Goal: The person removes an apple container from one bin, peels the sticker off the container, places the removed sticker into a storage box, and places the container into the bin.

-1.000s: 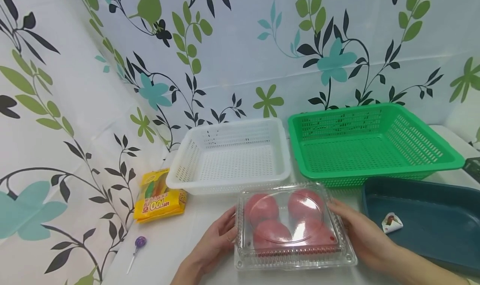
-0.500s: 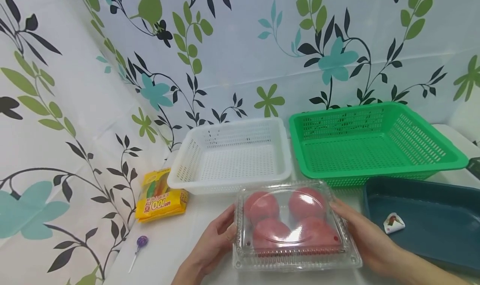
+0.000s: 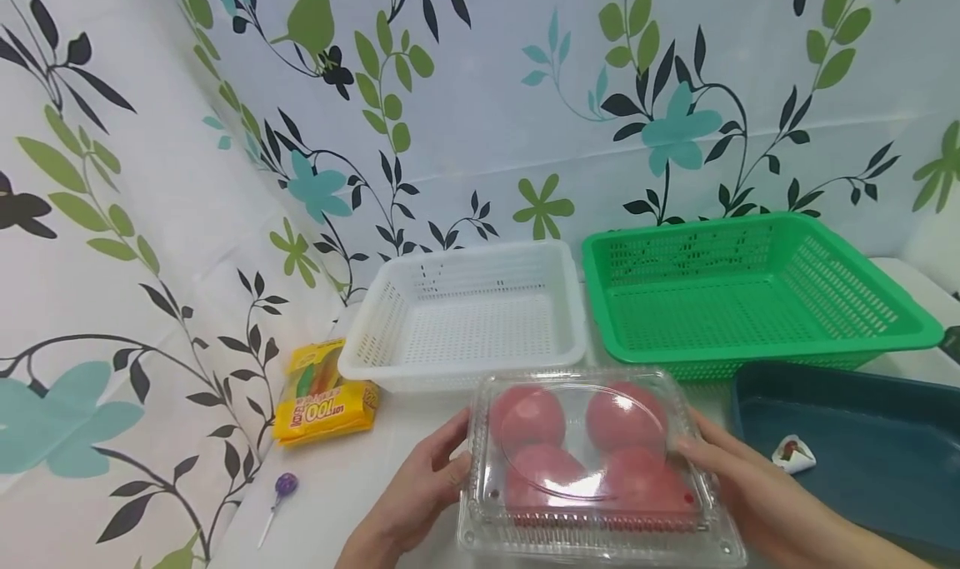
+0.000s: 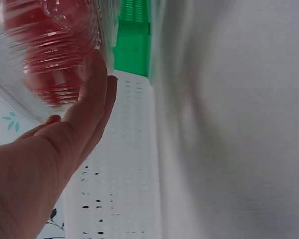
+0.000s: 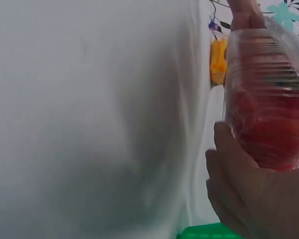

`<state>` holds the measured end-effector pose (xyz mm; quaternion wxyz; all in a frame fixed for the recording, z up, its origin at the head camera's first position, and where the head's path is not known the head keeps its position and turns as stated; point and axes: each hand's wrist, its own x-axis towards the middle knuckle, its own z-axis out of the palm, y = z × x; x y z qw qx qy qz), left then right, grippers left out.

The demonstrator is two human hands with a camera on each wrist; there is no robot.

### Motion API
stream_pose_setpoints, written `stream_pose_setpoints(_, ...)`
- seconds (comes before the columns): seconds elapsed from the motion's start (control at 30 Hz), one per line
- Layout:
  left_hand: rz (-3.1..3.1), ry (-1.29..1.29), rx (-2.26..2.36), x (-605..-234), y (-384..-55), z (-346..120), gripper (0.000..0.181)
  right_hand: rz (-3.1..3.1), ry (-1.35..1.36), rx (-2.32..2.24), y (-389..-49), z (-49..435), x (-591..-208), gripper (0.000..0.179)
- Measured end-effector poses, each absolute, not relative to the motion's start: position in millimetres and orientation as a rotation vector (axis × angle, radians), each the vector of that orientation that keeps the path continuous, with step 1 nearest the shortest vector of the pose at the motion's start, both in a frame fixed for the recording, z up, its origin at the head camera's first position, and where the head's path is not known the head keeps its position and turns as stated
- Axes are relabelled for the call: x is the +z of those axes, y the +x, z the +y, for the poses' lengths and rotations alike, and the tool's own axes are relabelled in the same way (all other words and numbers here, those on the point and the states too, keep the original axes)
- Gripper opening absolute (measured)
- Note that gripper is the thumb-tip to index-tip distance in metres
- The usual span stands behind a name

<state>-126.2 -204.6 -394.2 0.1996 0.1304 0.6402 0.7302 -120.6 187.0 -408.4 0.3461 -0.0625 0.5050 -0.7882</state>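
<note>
Between my two hands is a clear plastic clamshell box (image 3: 585,469), its lid closed over several round, red, tomato-like fruits (image 3: 626,419). My left hand (image 3: 423,486) grips the box's left side, thumb toward me; the left wrist view shows fingers (image 4: 95,74) along the wall. My right hand (image 3: 750,486) grips the opposite side, with its thumb (image 3: 701,452) over the lid's edge. The right wrist view has the box (image 5: 269,99) raised off the white tabletop (image 5: 89,99), with the right fingers (image 5: 229,149) against its underside.
Behind the box stand a white basket (image 3: 465,373) and a green basket (image 3: 757,354). A dark blue tray (image 3: 877,436) holding a small white wrapper (image 3: 793,454) lies at right. At left are a yellow packet (image 3: 322,411) and a purple lollipop (image 3: 285,486).
The box has come slightly nearer and lower, its front edge tipping toward the bottom of the head view. My right thumb has come over the lid's edge.
</note>
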Motion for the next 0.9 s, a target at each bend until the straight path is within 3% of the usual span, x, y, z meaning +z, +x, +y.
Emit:
stream_pose_setpoints(0.6, 1.976, 0.437, 2.028, -346, -124, -201, 0.08, 1.609, -0.194, -1.955, -127, 196, -355, 0.068)
stream_pose_setpoints(0.9, 1.976, 0.495, 2.096, -331, -136, -195, 0.063, 1.668, -0.142, -1.995, -147, 197, -324, 0.066)
